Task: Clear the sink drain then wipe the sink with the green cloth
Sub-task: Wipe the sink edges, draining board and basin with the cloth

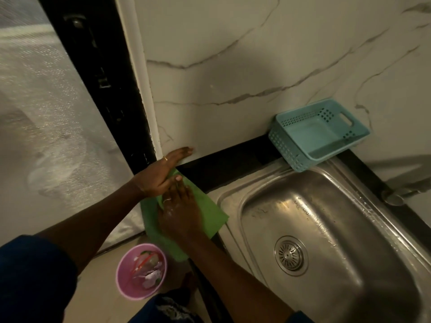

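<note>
The left hand (pixel 161 174) and, nearer, the right hand (pixel 180 216) press flat, fingers straight, on the thin green cloth (pixel 211 213). Right of them, the stainless steel sink's (pixel 233 201) round drain (pixel 290 255) looks clear; wiping likely remains.

A home kitchen, sink corner.
A steel sink (pixel 349 229) with a drain strainer (pixel 290 255) sat in a black counter (pixel 233 164) against marble-look wall tiles (pixel 233 89), a blue basket (pixel 286 148) at its back rim, a pink bin (pixel 120 283) on the floor.
</note>
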